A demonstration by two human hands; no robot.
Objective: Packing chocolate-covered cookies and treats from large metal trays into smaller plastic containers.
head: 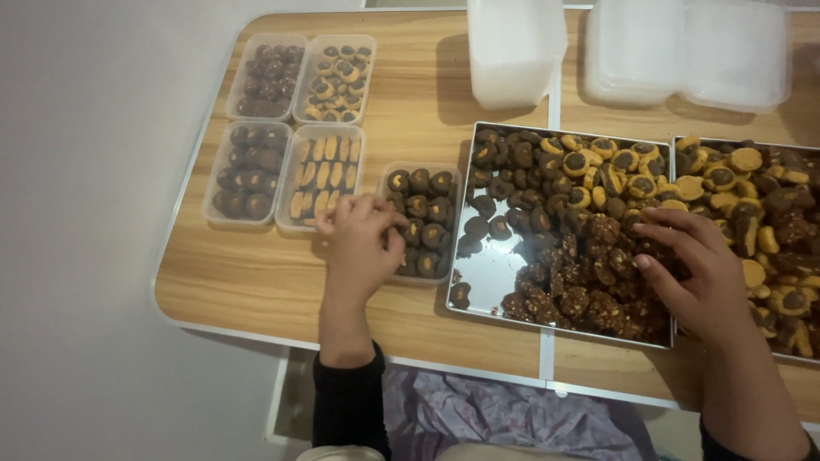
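My left hand (363,239) rests over the near left corner of a clear plastic container (450,224) that holds dark round cookies, its fingers curled down onto the cookies there. My right hand (696,269) lies on the heap of dark crumbly cookies at the right side of a shiny metal tray (489,273), fingers bent among them. Whether either hand has a cookie pinched is hidden by the fingers. The tray also carries round dark cookies and yellow-rimmed ones (611,166) toward its far side.
Several filled clear containers (295,128) stand in a block at the table's left end. A second metal tray (773,205) of mixed cookies sits at the right. Stacks of white empty containers (512,47) and lids (683,47) stand at the back. The wooden table edge (256,329) runs near me.
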